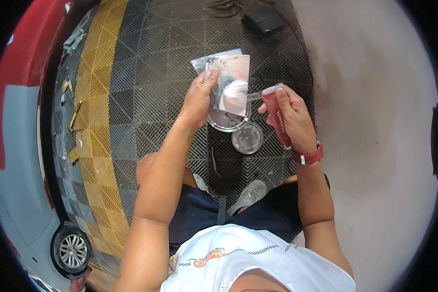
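Note:
My left hand (199,95) grips a flat, smeared mixing board (236,65), thumb on top. A mound of pale putty (235,97) lies on its lower right part. Behind the board, another whitish sheet (198,63) sticks out. My right hand (297,119) is closed around a red squeeze tube (276,119), its pale end upward, just right of the board. Between tube and board shows a narrow greyish strip (254,96); I cannot make out what it is. Beneath the board, partly hidden, is a round tin (227,121), with a round lid (247,138) beside it.
A red and grey car body (24,131) with a wheel (71,249) runs along the left. Scraps and a yellow-handled tool (75,116) lie on the black and yellow floor tiles (100,73). A black object (264,22) is at the far side; a pale wall (370,121) stands right.

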### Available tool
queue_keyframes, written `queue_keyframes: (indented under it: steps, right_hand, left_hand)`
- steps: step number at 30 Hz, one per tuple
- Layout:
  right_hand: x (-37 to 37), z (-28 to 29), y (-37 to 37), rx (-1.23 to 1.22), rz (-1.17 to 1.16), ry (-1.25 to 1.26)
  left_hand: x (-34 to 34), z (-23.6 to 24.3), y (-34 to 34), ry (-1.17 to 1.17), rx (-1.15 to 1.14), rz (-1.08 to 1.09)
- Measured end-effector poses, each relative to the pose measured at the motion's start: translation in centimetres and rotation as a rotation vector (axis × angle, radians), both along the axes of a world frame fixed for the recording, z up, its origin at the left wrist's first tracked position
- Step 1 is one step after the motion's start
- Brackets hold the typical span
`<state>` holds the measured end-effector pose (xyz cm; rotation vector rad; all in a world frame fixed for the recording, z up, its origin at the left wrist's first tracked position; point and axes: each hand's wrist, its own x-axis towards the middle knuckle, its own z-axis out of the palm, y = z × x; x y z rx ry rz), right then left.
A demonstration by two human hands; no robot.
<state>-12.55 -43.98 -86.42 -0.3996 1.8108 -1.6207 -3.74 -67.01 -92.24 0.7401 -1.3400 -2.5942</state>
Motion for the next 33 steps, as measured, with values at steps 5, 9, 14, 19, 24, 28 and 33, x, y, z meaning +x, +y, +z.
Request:
queue_keyframes:
  steps: [5,9,14,19,24,28,33]
  right_hand:
    - [-0.4,-0.2,-0.1,0.065,0.014,0.095]
    - [-0.3,0.3,-1.0,0.09,-0.015,0.172]
    - [-1.3,1.3,-1.1,0.133,0.123,0.117]
    - [-1.6,1.0,-1.3,0.118,0.174,0.097]
    - [-1.7,0.5,-1.4,0.088,0.163,0.093]
    - [-1.6,0.8,-1.5,0.068,0.145,0.012]
    - [-1.1,0.3,-1.8,-0.003,0.088,0.0]
  left_hand:
    - [0.2,1.2,0.2,-0.007,-0.056,-0.093]
    - [0.5,1.7,0.1,-0.043,-0.106,-0.169]
    - [0.3,1.2,-0.8,-0.008,-0.118,-0.244]
    - [0.3,1.5,-0.8,-0.002,-0.157,-0.254]
    - [0.3,1.8,-0.8,-0.003,-0.117,-0.258]
    - [0.3,2.1,-0.9,0.014,-0.079,-0.265]
    - [0.3,2.3,-0.9,0.001,-0.018,-0.26]
